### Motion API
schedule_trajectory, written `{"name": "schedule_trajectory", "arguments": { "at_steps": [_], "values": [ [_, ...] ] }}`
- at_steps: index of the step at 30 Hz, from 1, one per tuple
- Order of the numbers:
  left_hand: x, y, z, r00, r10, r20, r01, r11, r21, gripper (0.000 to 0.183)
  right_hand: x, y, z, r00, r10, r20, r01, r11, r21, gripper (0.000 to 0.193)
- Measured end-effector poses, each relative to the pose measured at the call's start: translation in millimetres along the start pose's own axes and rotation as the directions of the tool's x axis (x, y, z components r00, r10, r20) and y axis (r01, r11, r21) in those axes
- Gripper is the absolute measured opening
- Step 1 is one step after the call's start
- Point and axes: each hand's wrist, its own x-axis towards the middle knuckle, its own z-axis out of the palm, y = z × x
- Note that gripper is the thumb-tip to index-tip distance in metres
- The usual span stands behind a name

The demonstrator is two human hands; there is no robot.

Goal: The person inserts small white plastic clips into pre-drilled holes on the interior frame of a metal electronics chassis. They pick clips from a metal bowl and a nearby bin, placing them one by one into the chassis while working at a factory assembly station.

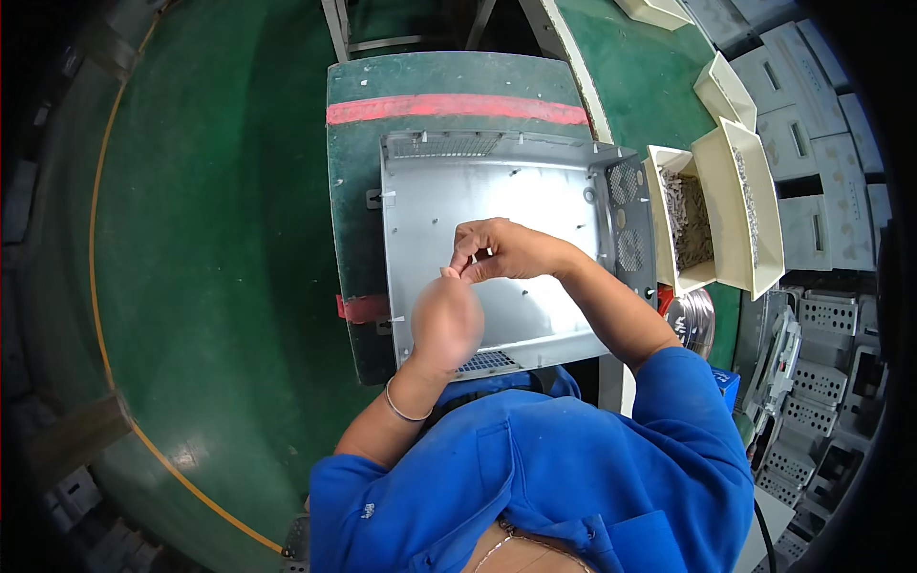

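My right hand [504,250] is closed in a pinch over the middle of a grey sheet-metal case [420,258]. Whatever its fingertips hold is too small to make out. Just below, my left hand [447,323] is blurred, its fingertips meeting those of the right; its grip does not show. The shallow case lies open side up, with small upright studs on its floor, perforated patches in its far and near walls, and round vent grilles [626,183] in its right wall.
Under the case is a green work board [358,172] with a red stripe [458,108]. Right of it stand cream bins [707,277] of small metal parts, a roll [693,320], and a blue box [726,386]. Stacked white cases [798,143] and perforated metal parts [821,382] line the far right.
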Motion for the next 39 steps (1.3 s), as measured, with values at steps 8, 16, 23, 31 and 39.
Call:
{"name": "schedule_trajectory", "arguments": {
  "at_steps": [8, 16, 23, 31, 39],
  "values": [
    [-10, 8, 1, 0.998, 0.053, 0.017, -0.052, 0.998, -0.031, 0.032, 48, 34, -8, 0.838, 0.205, -0.505, -0.143, 0.977, 0.16, 0.009],
    [-37, -3, -8, 0.994, 0.087, 0.069, -0.09, 0.995, 0.04, 0.029, 136, 100, 0, 0.625, -0.241, -0.743, -0.23, 0.852, -0.471, 0.013],
    [-39, -8, -12, 0.997, 0.035, 0.074, -0.041, 0.996, 0.079, 0.029, 146, 114, 0, 0.668, -0.274, -0.692, -0.246, 0.797, -0.552, 0.015],
    [-36, -10, -11, 0.998, -0.032, 0.053, 0.027, 0.995, 0.097, 0.028, 147, 109, 1, 0.709, -0.236, -0.664, -0.256, 0.792, -0.555, 0.014],
    [-35, -9, -10, 0.998, -0.037, 0.056, 0.031, 0.995, 0.098, 0.029, 144, 109, 0, 0.734, -0.275, -0.621, -0.243, 0.748, -0.617, 0.018]
  ]
}}
